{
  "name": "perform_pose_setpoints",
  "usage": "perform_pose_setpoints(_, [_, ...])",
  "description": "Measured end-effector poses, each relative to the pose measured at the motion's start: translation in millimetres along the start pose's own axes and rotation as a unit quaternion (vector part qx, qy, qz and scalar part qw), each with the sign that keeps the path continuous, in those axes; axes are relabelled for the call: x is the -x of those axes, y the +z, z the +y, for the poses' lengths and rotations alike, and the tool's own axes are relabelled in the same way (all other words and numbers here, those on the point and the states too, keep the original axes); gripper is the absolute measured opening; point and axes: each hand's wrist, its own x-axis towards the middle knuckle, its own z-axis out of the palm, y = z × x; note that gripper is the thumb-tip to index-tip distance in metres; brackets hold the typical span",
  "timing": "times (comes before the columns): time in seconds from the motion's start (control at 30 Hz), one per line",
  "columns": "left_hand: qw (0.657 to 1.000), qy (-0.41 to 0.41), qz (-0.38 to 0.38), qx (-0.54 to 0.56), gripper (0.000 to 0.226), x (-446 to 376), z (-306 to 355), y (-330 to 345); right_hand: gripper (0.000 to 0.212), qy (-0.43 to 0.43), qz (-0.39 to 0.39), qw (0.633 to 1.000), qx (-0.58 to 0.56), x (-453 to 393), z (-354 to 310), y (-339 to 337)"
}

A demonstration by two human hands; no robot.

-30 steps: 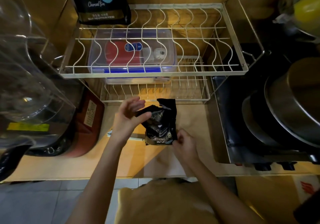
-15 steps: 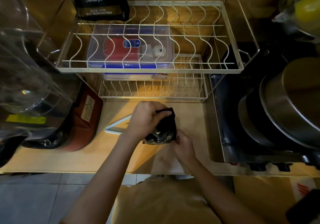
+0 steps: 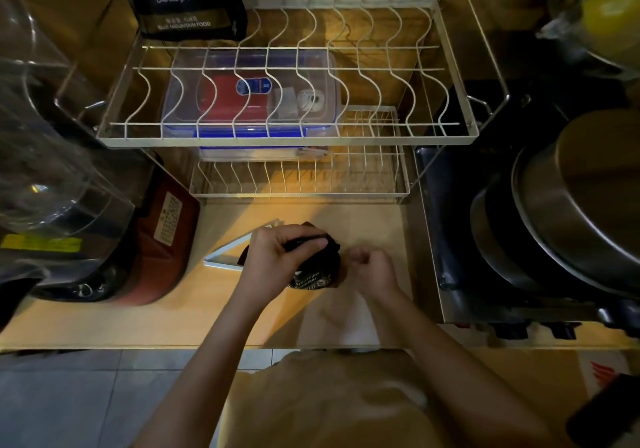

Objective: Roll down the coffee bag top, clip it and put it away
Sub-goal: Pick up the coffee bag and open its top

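A small black coffee bag [image 3: 311, 274] stands on the wooden counter [image 3: 138, 319], its top folded down. My left hand [image 3: 277, 257] wraps over the rolled top and grips it. My right hand [image 3: 372, 267] sits at the bag's right side with fingers curled; whether it touches the bag is unclear. A long pale clip [image 3: 235, 250] lies on the counter just left of the bag, partly hidden by my left hand. Most of the bag is covered by my left hand.
A two-tier wire rack [image 3: 294, 132] stands behind, with a clear blue-rimmed box [image 3: 252, 101] under it and a larger black coffee bag [image 3: 187, 0] on its top left. A blender jar [image 3: 52, 136] and red appliance [image 3: 162, 239] at left. Stove with pots [image 3: 554, 222] at right.
The bag's tall top has been folded down. My left hand moved from beside the bag onto its top. My right hand shifted from the bag's bottom edge to its right side.
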Motion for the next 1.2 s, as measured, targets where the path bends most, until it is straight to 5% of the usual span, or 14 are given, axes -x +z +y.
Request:
perform_pose_setpoints(0.13, [0.999, -0.021, 0.002, 0.036, 0.022, 4.8, 2.0, 3.6, 0.025, -0.084, -0.007, 0.992, 0.093, -2.2, -13.8, 4.9])
perform_pose_setpoints(0.4, [0.997, -0.043, 0.031, 0.051, 0.018, 10.9, 4.4, 6.3, 0.016, -0.098, 0.044, 0.967, 0.233, -8.9, -12.7, 17.7])
perform_pose_setpoints(0.7, [0.996, -0.013, 0.058, 0.061, 0.015, 22.7, 7.1, 10.1, 0.017, -0.046, 0.080, 0.981, 0.169, -3.9, -23.2, 19.7])
perform_pose_setpoints(0.87, [0.998, -0.021, 0.063, 0.014, 0.016, -6.2, 8.1, 2.4, 0.020, -0.008, -0.016, 0.991, 0.131, -6.8, -29.4, 11.4])
perform_pose_setpoints(1.07, [0.999, -0.017, -0.035, -0.027, 0.014, -43.5, 15.4, -5.9, 0.024, -0.013, -0.044, 0.999, 0.003, -2.8, -50.0, -24.0])
perform_pose_setpoints(1.2, [0.998, -0.025, -0.052, -0.041, 0.018, -60.3, 17.3, -8.5, 0.019, -0.011, -0.171, 0.985, 0.001, 14.0, -53.6, -44.1])
